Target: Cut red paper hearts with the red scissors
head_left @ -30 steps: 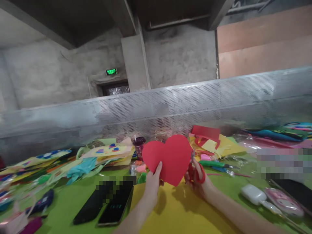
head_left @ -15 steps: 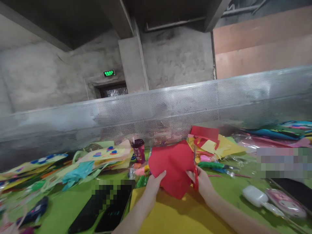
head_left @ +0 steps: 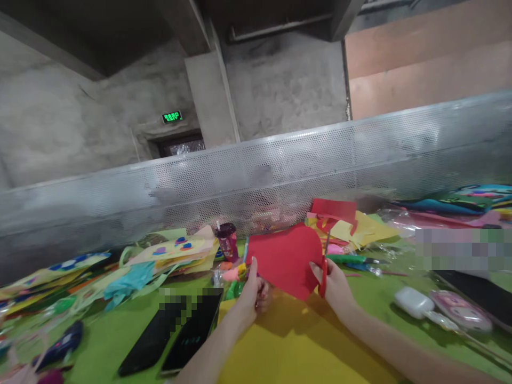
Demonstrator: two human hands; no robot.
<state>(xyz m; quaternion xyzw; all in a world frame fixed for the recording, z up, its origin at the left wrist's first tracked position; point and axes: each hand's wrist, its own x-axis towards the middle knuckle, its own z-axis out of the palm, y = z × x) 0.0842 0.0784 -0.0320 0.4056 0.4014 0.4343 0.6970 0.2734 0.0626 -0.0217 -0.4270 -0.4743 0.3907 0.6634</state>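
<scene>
A sheet of red paper with a rounded top right edge is held up in front of me. My left hand is at its left corner, thumb raised against the paper and fingers curled below the edge. My right hand holds red-handled scissors, their blades pointing up beside the paper's right edge. The thumb of that hand also presses on the red paper. Below both hands lies a large yellow sheet on the green tabletop.
Two dark phones lie left of the yellow sheet. A purple cup with a straw stands behind. Red and yellow scraps and a green-handled cutter are at back right. A white earphone case lies right. A perforated metal panel stands behind.
The red paper has turned and tipped, its lower point rising. My left hand has moved from the paper's lower face to its left edge, fingers now curled. The scissors stay in my right hand.
</scene>
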